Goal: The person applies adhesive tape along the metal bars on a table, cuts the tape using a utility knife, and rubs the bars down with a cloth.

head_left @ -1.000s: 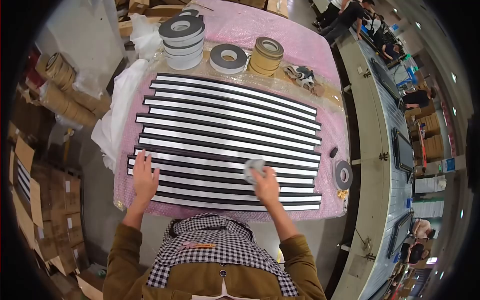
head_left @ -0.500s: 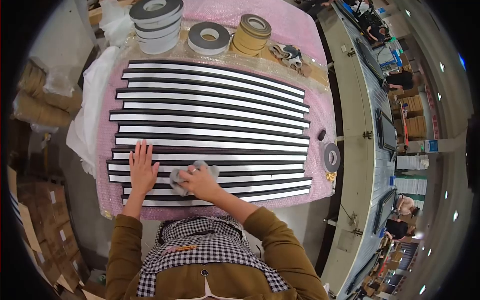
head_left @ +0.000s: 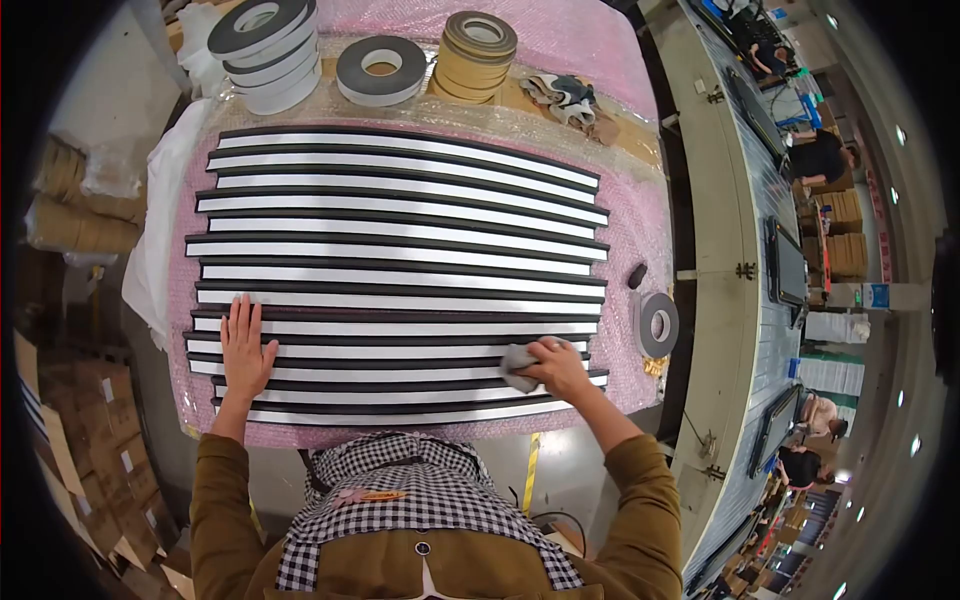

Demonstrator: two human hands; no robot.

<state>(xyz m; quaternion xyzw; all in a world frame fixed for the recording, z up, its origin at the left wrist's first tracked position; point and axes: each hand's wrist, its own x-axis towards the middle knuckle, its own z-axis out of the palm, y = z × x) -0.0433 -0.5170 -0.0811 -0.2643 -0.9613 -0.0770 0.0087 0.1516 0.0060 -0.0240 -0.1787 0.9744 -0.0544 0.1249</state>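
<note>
Long black strips with white faces [head_left: 400, 244] lie side by side across pink bubble wrap [head_left: 625, 200]. My left hand [head_left: 245, 350] rests flat on the left ends of the lower strips, its fingers stretched out. Toward the right ends of those strips, my right hand [head_left: 560, 368] is closed on a grey cloth [head_left: 519, 368] that presses against the strips. Part of the cloth is hidden under my fingers.
Tape rolls stand at the back: a white stack [head_left: 270, 70], a single roll [head_left: 381, 72] and a yellowish stack [head_left: 474, 60]. Crumpled rags [head_left: 565, 103] lie beside them. Another tape roll [head_left: 657, 325] sits at the right edge. Beyond runs a conveyor line [head_left: 745, 270] with people nearby.
My right hand has slid the grey cloth to the right along the lower strips. My left hand stays flat at their left ends. The whole view has shifted slightly.
</note>
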